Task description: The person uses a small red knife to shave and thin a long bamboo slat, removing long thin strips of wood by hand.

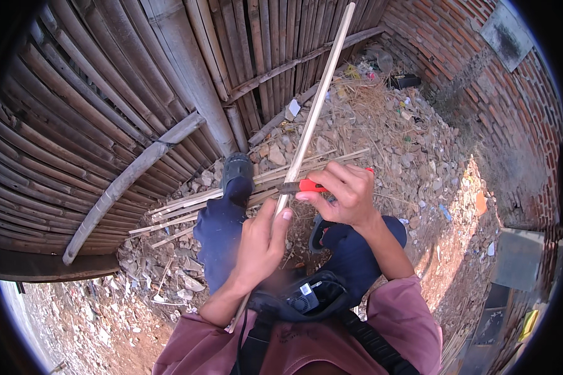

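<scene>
A long, pale strip of bamboo (317,106) slants up and away from my lap, its far end close to the bamboo wall. My left hand (261,240) is wrapped round its lower part, the thumb lying along the strip. In my right hand (344,192) is a knife with a red handle (311,185). Its short dark blade (289,187) rests against the strip just above my left thumb. The end of the strip below my left hand runs down beside my left forearm and is partly hidden.
Several cut bamboo strips (187,209) lie on the rubble by my left boot (238,170). A bamboo slat wall (75,137) stands on the left, a brick wall (481,69) on the right. Stones and litter (413,137) cover the ground. Grey panels (518,259) lean at the right.
</scene>
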